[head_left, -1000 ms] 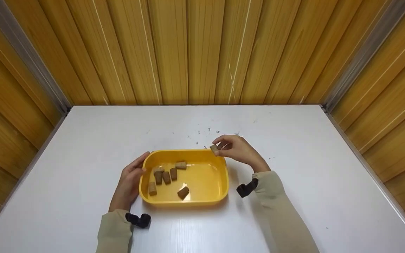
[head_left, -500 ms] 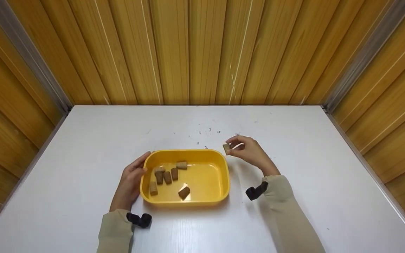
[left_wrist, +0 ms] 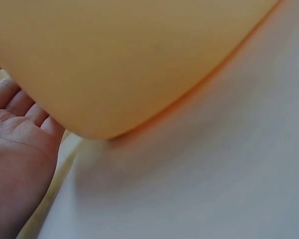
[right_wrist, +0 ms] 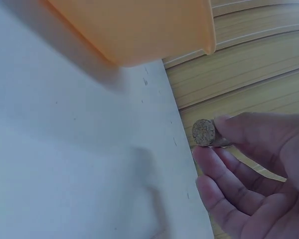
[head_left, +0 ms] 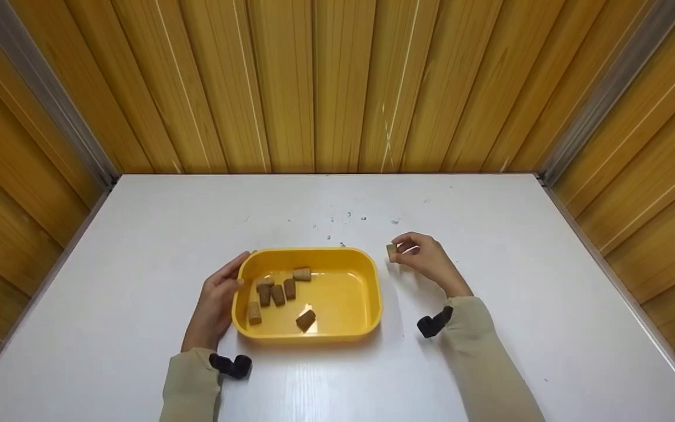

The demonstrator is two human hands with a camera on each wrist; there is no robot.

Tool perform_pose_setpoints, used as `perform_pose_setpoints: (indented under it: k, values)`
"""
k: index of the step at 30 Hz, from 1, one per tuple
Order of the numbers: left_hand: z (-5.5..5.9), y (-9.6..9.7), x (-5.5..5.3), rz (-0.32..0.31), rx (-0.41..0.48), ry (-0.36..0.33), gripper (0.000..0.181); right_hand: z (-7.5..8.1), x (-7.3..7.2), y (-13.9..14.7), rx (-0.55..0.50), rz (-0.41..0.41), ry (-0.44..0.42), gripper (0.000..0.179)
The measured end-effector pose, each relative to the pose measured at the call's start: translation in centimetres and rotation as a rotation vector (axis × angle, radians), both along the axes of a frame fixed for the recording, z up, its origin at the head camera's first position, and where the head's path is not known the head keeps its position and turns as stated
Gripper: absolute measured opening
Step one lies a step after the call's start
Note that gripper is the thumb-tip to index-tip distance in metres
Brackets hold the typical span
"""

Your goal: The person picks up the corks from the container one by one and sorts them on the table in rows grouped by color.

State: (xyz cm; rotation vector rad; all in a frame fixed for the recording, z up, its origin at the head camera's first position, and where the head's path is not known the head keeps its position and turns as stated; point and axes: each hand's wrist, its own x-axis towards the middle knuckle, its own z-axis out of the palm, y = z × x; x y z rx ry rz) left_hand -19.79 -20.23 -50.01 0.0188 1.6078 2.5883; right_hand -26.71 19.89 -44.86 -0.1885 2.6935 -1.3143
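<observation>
Your right hand [head_left: 426,258] pinches a cork [head_left: 391,252] between the yellow tray [head_left: 308,337] and the tabletop's [head_left: 554,328] right edge (your left hand [head_left: 214,296] grips the tray): likely a carrying step; the next move needs a steady pinch.

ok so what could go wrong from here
The right hand only pinches the small cork, which might slip and roll across the table.

The left hand holds the yellow tub at one side, so a jerk could slide it and scatter the loose corks inside.
</observation>
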Motion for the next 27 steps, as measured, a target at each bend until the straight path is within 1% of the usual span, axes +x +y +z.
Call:
perform_pose_setpoints:
  k: [3, 8, 12, 14, 22, 27]
  values:
    - [0.0, 0.0, 0.0, -0.001, -0.010, 0.005, 0.058, -0.5, -0.1, 0.4, 0.012, -0.025, -0.020, 0.037]
    - [0.0, -0.1, 0.1, 0.018, -0.021, 0.013, 0.057, -1.2, -0.3, 0.8, 0.019, -0.049, -0.046, 0.036]
    - [0.1, 0.1, 0.0, 0.015, -0.014, 0.014, 0.058, -1.5, -0.3, 1.2, 0.020, -0.068, -0.066, 0.035]
    - [0.1, 0.0, 0.1, 0.015, -0.007, 0.004, 0.058, -1.5, -0.3, 1.1, 0.027, -0.074, -0.070, 0.035]
    - [0.1, 0.0, 0.0, 0.015, -0.019, -0.005, 0.059, -1.9, -0.4, 1.2, 0.047, -0.073, -0.080, 0.035]
    - [0.0, 0.0, -0.1, 0.006, -0.014, -0.009, 0.060, -2.1, -0.4, 1.4, 0.039, -0.057, -0.063, 0.035]
